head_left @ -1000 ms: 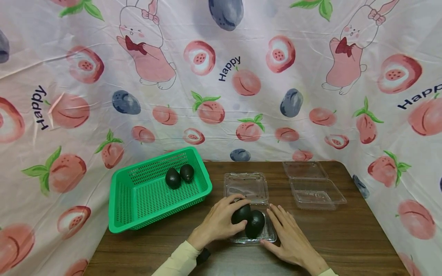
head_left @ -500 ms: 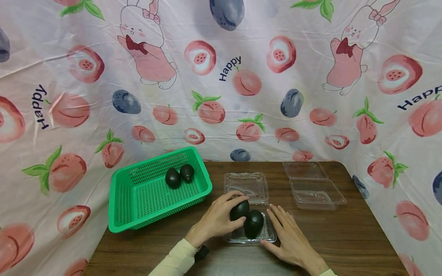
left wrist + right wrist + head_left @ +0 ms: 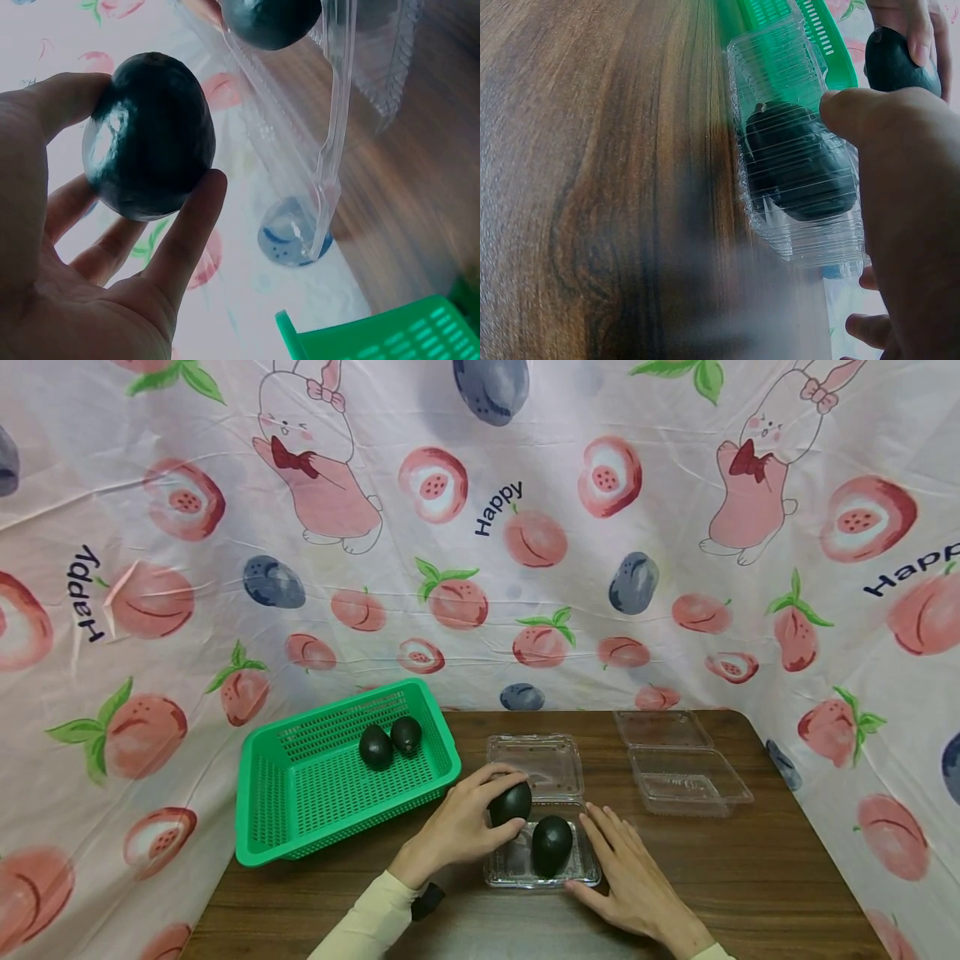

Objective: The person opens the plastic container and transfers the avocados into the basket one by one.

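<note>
My left hand (image 3: 459, 827) grips a dark avocado (image 3: 510, 804) between thumb and fingers, held over the left part of an open clear plastic clamshell box (image 3: 517, 872). In the left wrist view the gripped avocado (image 3: 150, 139) shows whole, with the fingers spread around it. A second avocado (image 3: 552, 845) lies inside the box, seen through the ribbed wall in the right wrist view. My right hand (image 3: 633, 885) has its fingers stretched out along the box's right side, thumb at the front corner. The box's lid (image 3: 534, 764) is folded back, away from me.
A green perforated basket (image 3: 258, 810) with two avocados (image 3: 390, 742) in it stands at the left. Another open clear box (image 3: 682, 785) sits at the back right of the brown wooden table (image 3: 757, 877). A fruit-printed cloth (image 3: 480, 568) hangs behind and beside it.
My left hand has shifted left and slightly up with its avocado, opening a gap to the avocado lying in the box. The right hand has stayed in place.
</note>
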`<action>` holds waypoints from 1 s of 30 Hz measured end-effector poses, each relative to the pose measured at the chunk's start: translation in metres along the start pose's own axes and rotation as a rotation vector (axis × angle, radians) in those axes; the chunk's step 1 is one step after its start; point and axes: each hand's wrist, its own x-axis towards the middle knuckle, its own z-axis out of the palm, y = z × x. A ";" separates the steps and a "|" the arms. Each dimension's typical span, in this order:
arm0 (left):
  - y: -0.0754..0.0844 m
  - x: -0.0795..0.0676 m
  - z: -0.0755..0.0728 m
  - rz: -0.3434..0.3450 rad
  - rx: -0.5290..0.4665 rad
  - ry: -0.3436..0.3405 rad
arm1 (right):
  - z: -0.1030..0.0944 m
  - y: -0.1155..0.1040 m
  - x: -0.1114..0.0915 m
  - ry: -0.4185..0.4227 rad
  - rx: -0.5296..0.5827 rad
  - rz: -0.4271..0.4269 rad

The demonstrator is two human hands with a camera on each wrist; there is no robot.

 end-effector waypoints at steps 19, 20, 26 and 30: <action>-0.010 0.000 -0.024 0.009 -0.003 0.060 | -0.001 0.000 0.001 -0.006 -0.005 0.009; -0.011 0.000 -0.027 0.007 -0.004 0.064 | 0.000 -0.001 0.001 -0.004 -0.005 0.010; -0.017 -0.001 -0.039 -0.009 0.019 0.099 | 0.000 -0.001 0.001 0.014 -0.018 0.004; -0.022 -0.003 -0.048 -0.017 0.033 0.121 | 0.000 -0.001 0.001 0.027 -0.032 -0.004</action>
